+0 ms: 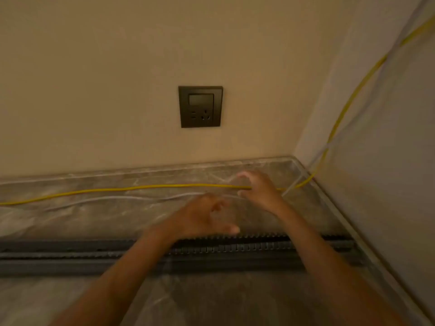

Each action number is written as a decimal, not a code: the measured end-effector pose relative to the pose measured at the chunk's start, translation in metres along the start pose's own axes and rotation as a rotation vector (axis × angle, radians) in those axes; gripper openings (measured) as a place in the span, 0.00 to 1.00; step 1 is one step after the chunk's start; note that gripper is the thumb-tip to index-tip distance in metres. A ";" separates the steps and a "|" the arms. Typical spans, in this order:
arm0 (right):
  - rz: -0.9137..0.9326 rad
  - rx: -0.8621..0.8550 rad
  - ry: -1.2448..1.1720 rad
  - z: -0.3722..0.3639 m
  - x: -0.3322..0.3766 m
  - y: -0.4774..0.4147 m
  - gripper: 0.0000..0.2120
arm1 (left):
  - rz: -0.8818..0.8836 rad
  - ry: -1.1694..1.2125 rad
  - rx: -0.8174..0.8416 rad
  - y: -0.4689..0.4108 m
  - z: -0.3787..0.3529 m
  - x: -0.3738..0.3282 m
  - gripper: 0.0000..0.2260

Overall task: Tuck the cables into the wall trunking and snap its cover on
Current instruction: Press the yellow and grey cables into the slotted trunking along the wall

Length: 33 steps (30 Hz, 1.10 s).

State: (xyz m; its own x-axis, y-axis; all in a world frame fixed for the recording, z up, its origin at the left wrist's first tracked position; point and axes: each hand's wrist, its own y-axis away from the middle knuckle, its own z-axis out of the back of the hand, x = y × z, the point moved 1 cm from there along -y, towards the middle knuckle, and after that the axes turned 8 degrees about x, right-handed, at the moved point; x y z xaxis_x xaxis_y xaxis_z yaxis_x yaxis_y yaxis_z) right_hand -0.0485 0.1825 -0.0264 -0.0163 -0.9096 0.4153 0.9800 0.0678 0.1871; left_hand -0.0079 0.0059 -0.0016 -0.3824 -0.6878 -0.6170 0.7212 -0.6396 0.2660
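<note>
Nearest, 2 bare forearms reach away from the camera across a dark slotted trunking [235,247] that lies flat on the marbled surface [70,222], running from the left edge almost to the right wall. Its comb-like teeth stand open, and no cable lies in it.

Just beyond the trunking the left hand [202,215] hovers over the surface, blurred, with fingers spread and loosely bent and the thumb pointing right; it holds nothing. A white cable [117,198] lies on the surface just past it, running left to right; whether the fingertips touch it cannot be told.

A little farther and to the right, the right hand [260,191] curls its fingers round a yellow cable [141,188]. That cable stretches left along the surface, well apart from the trunking, and on the right climbs the side wall beside the white one.

On the far wall, a dark socket plate [200,106] sits above the surface.
</note>
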 end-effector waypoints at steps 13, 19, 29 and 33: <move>-0.052 0.137 0.309 -0.002 -0.026 0.013 0.15 | -0.069 -0.277 0.057 -0.010 -0.044 0.004 0.19; 0.094 -0.098 0.296 -0.001 -0.020 0.030 0.13 | 0.053 -0.336 -0.186 -0.006 -0.046 0.015 0.19; 0.264 -0.330 0.102 -0.016 -0.026 0.041 0.13 | 0.168 -0.334 -0.495 -0.015 -0.036 0.039 0.19; 0.369 -0.325 0.080 -0.019 -0.021 0.040 0.14 | 0.020 -0.275 -0.682 -0.015 -0.035 0.033 0.18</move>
State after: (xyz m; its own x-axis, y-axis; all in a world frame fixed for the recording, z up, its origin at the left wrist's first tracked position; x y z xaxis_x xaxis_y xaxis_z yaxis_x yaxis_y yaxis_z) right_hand -0.0054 0.1965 -0.0445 0.3456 -0.8787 0.3294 0.9290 0.2708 -0.2522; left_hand -0.0113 0.0048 -0.0522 -0.4322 -0.8156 -0.3847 0.8941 -0.3321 -0.3004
